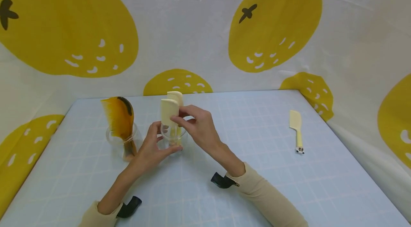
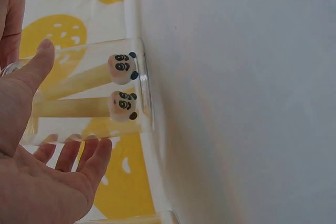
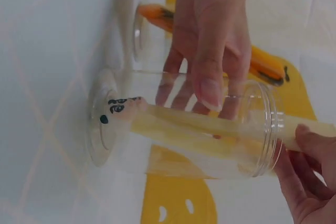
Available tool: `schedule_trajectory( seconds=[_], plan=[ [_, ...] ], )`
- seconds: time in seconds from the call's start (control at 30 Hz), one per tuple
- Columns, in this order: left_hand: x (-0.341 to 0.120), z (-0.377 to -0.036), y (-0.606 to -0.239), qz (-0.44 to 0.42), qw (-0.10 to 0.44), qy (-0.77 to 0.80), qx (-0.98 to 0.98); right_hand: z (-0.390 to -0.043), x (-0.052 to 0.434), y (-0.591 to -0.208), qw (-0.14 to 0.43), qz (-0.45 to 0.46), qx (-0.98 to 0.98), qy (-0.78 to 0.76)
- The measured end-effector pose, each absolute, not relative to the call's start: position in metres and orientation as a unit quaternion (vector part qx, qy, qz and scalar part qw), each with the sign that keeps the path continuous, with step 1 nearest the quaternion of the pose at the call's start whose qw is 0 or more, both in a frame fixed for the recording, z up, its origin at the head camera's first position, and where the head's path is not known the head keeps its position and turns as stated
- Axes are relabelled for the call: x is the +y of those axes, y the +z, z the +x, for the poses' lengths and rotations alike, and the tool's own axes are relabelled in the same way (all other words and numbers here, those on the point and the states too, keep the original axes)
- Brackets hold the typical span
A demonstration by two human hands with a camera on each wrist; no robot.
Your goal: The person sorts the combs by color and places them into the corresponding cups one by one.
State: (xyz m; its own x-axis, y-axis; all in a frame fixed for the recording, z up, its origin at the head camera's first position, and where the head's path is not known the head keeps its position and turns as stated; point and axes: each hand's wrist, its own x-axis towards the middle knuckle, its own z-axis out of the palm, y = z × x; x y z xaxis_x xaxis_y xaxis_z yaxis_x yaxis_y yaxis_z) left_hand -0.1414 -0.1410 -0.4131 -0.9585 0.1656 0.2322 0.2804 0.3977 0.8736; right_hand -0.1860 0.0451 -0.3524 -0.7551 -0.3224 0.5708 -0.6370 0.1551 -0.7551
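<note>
A clear jar (image 3: 220,167) stands upright on the table, gripped by my left hand (image 1: 152,148) with the thumb on one side and fingers on the other. Two cream combs are in it, handles down. Their panda-shaped ends (image 2: 122,69) show near the jar's bottom in the left wrist view. My right hand (image 1: 202,127) pinches the head of the nearer comb (image 1: 168,111) between thumb and fingers, above the jar's rim. Behind it rises the toothed head of the other comb (image 1: 175,95). The right hand partly covers the rim in the head view.
Left of the hands, a second clear jar (image 1: 113,141) holds a brown-amber comb (image 1: 121,118). A third cream panda comb (image 1: 295,120) lies on the right of the blue checked table (image 1: 250,130). A white cloth with yellow fruit shapes (image 1: 192,34) hangs behind.
</note>
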Motion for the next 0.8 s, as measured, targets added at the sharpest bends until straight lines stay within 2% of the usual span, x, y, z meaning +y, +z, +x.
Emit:
schedule_trajectory(
  seconds=[0.23, 0.8],
  plan=[
    [-0.141, -0.142, -0.414, -0.134, 0.057, -0.528, -0.837, -0.188, 0.048, -0.353, 0.18, 0.284, -0.751, 0.568],
    [-0.141, -0.144, -0.414, -0.126, 0.048, -0.517, -0.845, -0.19, 0.072, -0.361, 0.119, 0.29, -0.779, 0.543]
  ],
)
